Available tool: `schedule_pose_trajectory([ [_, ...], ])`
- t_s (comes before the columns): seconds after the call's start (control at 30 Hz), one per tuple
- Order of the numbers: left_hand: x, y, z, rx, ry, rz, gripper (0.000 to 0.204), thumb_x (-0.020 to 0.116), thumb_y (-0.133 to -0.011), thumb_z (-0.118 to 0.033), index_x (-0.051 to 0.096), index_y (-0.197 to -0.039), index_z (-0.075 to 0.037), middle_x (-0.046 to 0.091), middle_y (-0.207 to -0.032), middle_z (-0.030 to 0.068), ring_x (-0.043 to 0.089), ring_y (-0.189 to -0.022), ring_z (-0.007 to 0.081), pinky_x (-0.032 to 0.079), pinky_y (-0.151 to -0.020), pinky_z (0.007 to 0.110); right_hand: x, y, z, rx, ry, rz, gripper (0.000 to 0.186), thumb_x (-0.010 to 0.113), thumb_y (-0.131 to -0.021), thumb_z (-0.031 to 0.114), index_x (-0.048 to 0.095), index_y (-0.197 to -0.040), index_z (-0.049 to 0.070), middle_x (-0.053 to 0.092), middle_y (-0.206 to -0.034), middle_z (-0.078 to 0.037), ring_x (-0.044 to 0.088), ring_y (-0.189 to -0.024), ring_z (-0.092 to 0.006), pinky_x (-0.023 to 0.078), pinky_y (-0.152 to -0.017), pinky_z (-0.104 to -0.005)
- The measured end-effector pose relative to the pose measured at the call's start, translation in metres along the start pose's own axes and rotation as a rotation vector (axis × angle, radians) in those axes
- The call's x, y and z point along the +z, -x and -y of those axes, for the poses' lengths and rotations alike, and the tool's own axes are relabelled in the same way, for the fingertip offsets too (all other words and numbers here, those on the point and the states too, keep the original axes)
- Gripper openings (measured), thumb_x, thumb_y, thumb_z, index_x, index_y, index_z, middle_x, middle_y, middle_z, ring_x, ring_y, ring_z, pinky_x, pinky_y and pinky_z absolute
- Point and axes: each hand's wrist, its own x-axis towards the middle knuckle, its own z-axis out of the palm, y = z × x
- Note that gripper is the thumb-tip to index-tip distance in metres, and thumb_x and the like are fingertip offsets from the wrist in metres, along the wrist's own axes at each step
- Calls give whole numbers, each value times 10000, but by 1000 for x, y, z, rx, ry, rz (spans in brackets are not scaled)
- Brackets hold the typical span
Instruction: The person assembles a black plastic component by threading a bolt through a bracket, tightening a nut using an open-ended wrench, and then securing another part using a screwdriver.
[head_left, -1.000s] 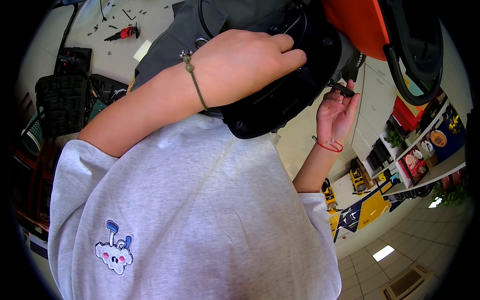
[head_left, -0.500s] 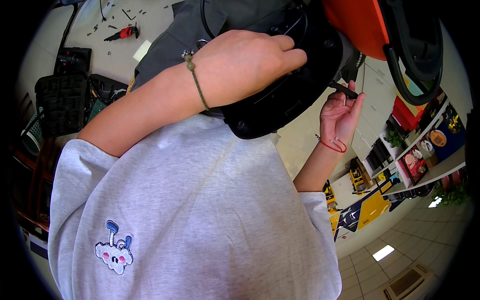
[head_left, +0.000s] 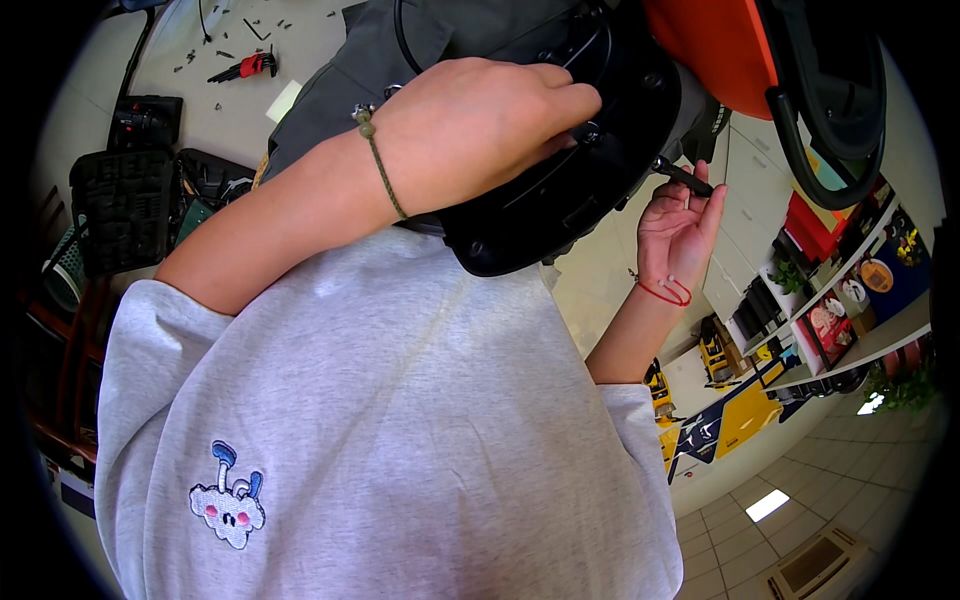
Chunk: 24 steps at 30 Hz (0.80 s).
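Note:
A black plastic housing (head_left: 560, 205) with screw bosses and a thin cable sits in front of my chest. My left hand (head_left: 490, 125), wearing a green cord bracelet, reaches across it. Its fingers are curled down against the inside, and what they grip is hidden. To the right of the housing, my right hand (head_left: 678, 225), with a red cord bracelet, pinches a slim black-handled screwdriver (head_left: 690, 181) between thumb and fingertips. The tool's shaft points at the housing's right edge; its tip cannot be made out.
Dark grey fabric (head_left: 320, 110) lies behind the housing. An orange panel (head_left: 710, 50) with a black loop handle (head_left: 830, 195) hangs at upper right. On the pale table, a red-holder hex key set (head_left: 250, 67) lies near loose screws. An open black tool case (head_left: 125, 210) is at left.
My left hand has shifted slightly left, and the housing has moved a little with it. My right hand and the screwdriver have moved marginally left.

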Motion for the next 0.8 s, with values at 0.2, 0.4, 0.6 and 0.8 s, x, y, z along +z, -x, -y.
schedule_pose_trajectory([
  [0.2,0,0,1,-6,-2,-10,171,615,-792,-136,491,-878,-54,545,-811,87,579,-749,310,468,-612,392,0,0,1,6,-6,4,386,505,-929,337,506,-1148,18,589,-969,-156,564,-724,-155,491,-611,-201],
  [0.4,-1,-1,2,-7,2,4,166,619,-788,-137,507,-878,-55,547,-805,86,582,-742,310,473,-609,389,2,1,0,-1,6,8,385,502,-931,334,505,-1152,20,588,-961,-154,560,-723,-149,488,-609,-196],
  [0.6,0,-2,2,8,-25,-23,166,619,-789,-142,512,-880,-55,548,-803,89,583,-740,311,474,-611,389,5,3,0,-37,39,46,393,492,-938,323,488,-1170,7,588,-973,-172,566,-733,-154,495,-623,-200],
  [0.8,-2,-2,1,23,7,4,164,615,-795,-142,513,-888,-54,544,-803,95,579,-741,320,468,-610,394,9,5,-5,-168,177,-87,405,486,-941,308,468,-1195,-6,587,-983,-184,579,-753,-164,498,-632,-204],
])
